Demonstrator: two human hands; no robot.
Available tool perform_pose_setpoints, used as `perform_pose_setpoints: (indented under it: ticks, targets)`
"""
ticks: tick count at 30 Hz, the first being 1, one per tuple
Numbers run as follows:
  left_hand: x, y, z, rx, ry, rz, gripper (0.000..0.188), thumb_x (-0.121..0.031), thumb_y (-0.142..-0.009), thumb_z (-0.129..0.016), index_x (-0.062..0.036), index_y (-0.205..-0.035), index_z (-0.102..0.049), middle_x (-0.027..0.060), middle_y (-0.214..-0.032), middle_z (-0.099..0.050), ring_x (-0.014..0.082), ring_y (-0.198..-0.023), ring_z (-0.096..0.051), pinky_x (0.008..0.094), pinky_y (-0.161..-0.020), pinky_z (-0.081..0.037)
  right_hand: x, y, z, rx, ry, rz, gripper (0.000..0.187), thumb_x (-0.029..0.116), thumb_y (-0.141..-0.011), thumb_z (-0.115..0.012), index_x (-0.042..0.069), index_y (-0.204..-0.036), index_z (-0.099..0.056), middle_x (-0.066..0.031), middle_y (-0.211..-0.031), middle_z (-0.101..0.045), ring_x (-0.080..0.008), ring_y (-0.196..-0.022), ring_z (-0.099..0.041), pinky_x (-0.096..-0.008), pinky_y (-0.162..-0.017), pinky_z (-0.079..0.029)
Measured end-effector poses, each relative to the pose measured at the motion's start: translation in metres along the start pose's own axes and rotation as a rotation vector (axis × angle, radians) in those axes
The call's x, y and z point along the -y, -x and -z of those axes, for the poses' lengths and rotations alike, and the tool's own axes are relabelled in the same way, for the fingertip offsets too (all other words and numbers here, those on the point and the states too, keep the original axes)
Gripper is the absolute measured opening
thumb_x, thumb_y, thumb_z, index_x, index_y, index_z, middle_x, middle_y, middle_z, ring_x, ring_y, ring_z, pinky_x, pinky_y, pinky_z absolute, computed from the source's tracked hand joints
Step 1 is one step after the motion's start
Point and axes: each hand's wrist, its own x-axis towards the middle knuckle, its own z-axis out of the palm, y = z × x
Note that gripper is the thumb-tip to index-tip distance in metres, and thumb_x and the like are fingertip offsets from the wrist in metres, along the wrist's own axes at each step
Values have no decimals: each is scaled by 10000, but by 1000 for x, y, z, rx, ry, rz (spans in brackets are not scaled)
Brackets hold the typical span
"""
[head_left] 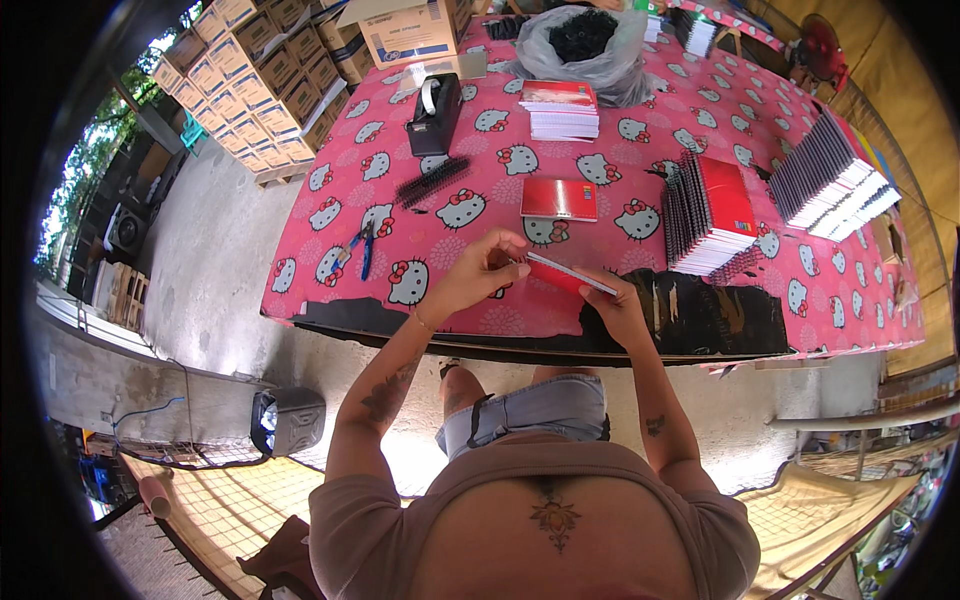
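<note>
Right hand [617, 305] is gripping red notebook [553, 276] over worktop [400, 235]; left hand [485, 270] is sitting half-curled at notebook's left end, can't tell if pinching.

Between left hand [487, 268] and right hand [620, 306], at the front of the worktop [640, 178]: notebook [560, 277]. Behind it, in order: second notebook [558, 199], centre stack [560, 112], bag [605, 75]. Left side, front to back: pliers [367, 248], coils [432, 181], dispenser [435, 118]. Right side: inner stack [712, 215], outer stack [828, 172]. On a pallet [283, 175], left of the worktop: boxes [250, 95].
</note>
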Motion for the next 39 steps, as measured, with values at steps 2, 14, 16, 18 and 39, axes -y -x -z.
perform_pose_setpoints:
  ticks: [2, 14, 16, 18, 39]
  targets:
    - [8, 3, 5, -15, -44, -31, 181, -101, -997, -602, -34, -1163, -625, -12, -919, -601, 50, -770, -565, 213, -661, -464, 1, -1, -2, 12, 1, 8, 280, 57, -953, -650, 28, -1231, -675, -53, -1155, -704, -95, -1040, -598, -250, -915, -467]
    - [-7, 6, 1, -50, -290, -74, 238, -120, -993, -607, -9, -1201, -638, 28, -847, -622, 72, -736, -567, 232, -660, -466, 2, -1, -2, 2, -5, 5, 284, 45, -953, -646, 34, -1235, -675, -36, -1141, -700, -84, -1025, -591, -235, -906, -459]
    - [-6, 8, -1, -65, -203, -32, 261, -115, -993, -606, -20, -1236, -620, 31, -856, -632, 65, -722, -567, 226, -649, -469, 2, -1, -2, 5, -5, -4, 286, 46, -954, -646, 35, -1238, -675, -33, -1140, -699, -80, -1023, -587, -233, -905, -458]
    - [-2, 8, -1, -33, -144, -55, 299, -114, -976, -630, -32, -1263, -604, 36, -859, -641, 60, -710, -569, 225, -630, -472, 3, -1, -2, 3, -5, -11, 288, 47, -955, -646, 34, -1241, -673, -29, -1136, -698, -76, -1020, -583, -230, -903, -457]
    - [-51, 20, -33, -232, 22, -87, 210, -37, -940, -665, -18, -1149, -679, -23, -899, -659, 11, -701, -509, 192, -589, -412, 66, 8, -5, -105, -729, -262, 423, 4, -881, -698, -46, -1284, -579, -119, -1125, -693, -167, -1010, -681, -317, -868, -566]
